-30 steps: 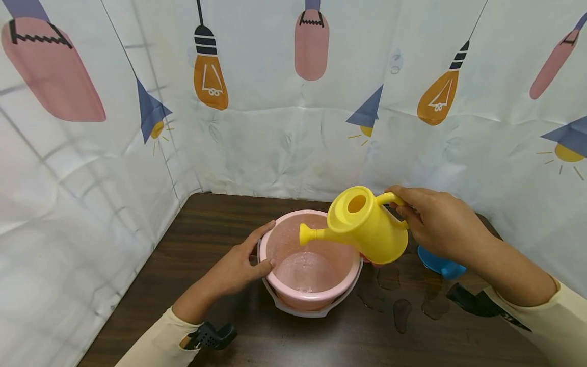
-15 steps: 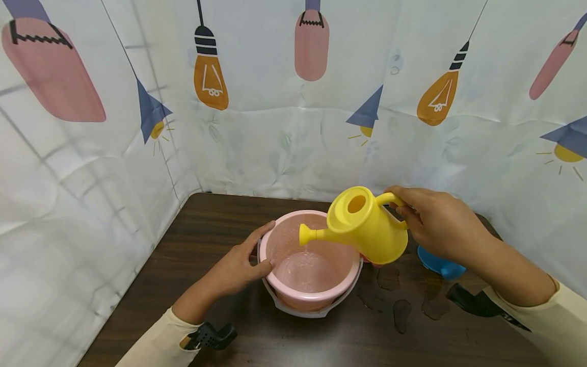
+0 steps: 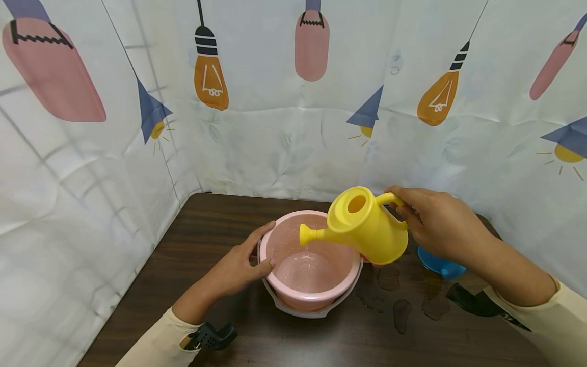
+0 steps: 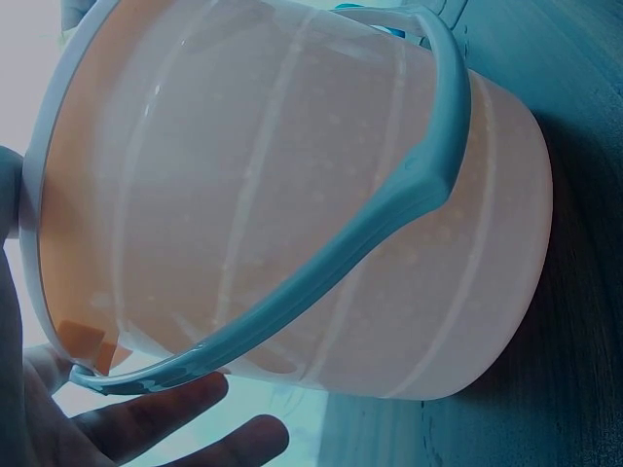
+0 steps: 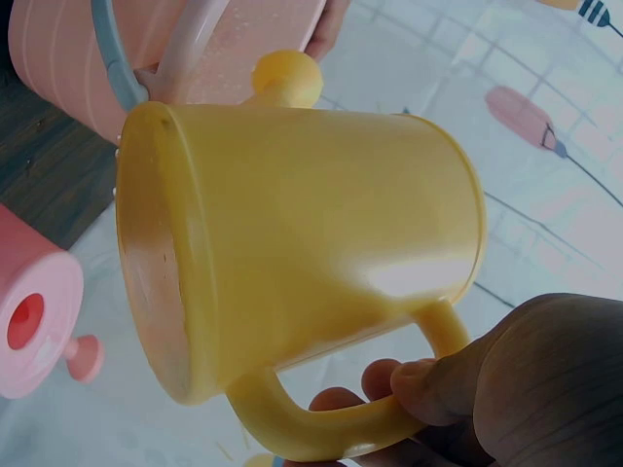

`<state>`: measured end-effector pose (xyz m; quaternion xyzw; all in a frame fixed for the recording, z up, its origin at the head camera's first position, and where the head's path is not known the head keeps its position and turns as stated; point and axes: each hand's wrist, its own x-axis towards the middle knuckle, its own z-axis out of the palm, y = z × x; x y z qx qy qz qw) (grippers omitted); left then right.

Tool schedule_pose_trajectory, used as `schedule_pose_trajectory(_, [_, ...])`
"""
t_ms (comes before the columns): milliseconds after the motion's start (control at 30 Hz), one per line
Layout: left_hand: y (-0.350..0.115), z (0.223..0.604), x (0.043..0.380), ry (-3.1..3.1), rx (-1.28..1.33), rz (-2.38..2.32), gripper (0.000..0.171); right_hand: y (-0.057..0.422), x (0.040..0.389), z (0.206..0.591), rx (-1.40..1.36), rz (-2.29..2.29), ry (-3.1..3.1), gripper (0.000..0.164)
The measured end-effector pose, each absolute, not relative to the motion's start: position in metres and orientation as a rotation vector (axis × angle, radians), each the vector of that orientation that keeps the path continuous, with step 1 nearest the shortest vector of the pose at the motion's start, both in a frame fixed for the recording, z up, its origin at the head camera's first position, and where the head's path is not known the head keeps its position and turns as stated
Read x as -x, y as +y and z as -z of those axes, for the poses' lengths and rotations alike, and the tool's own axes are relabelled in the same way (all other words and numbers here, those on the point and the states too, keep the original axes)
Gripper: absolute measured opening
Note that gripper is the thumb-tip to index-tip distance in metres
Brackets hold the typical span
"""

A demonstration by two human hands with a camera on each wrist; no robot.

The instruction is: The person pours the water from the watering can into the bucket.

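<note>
Low in the frame's centre, the tabletop [image 3: 357,339] bore the bucket [image 3: 316,294]; over its right side the can [image 3: 367,232] tilted leftward. The right hand [image 3: 440,219] curled round the can's handle [image 5: 311,430]; the left hand [image 3: 238,262], loosely spread, touched the bucket's left rim [image 3: 263,248]. The spout [image 3: 312,234] hung above the bucket's inside.

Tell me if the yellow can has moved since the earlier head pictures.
No: in the head view, the can shows no visible shift in any direction against the table.
</note>
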<state>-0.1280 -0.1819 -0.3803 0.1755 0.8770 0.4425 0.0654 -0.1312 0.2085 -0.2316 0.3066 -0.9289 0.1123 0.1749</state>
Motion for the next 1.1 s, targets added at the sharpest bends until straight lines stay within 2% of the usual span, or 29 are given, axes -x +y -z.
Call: schedule_pose_trajectory(1100, [-0.1817,0.3794,0.1284,2.649,-0.526,-1.322,0.081,0.2081,0.1299,0.2302,-0.859,-0.317,-2.648,0.035])
